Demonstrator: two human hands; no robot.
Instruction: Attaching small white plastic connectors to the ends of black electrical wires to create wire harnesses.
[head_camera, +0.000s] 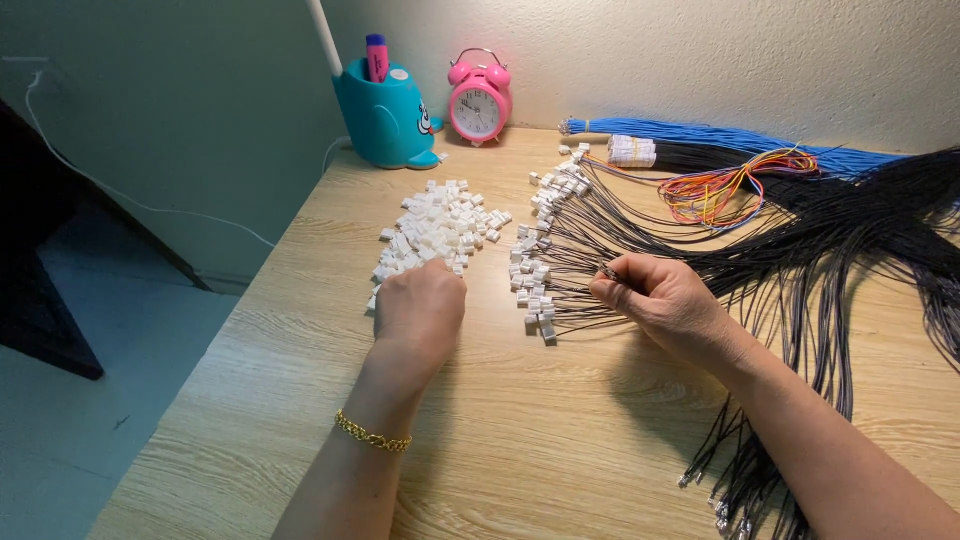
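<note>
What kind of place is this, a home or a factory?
Probably a home desk used for small assembly work. A pink twin-bell alarm clock and a teal whale-shaped pen holder stand on the light wooden tabletop, beside a heap of small white plastic connectors and bundled black wires.

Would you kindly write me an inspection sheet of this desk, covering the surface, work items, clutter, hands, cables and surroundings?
Surface: light wood-grain desk, set against a wall.
Job's things: pile of loose white connectors; black wires fanned out, many tipped with white connectors.
Clutter: teal whale-shaped pen holder with a pink marker; pink alarm clock.
Grippers: left hand rests at the near edge of the pile; right hand pinches one black wire end.
Cables: blue wire bundle; multicoloured wire loop; thin white cord along the left wall.
Surroundings: plain walls; dark object at the left.
</note>
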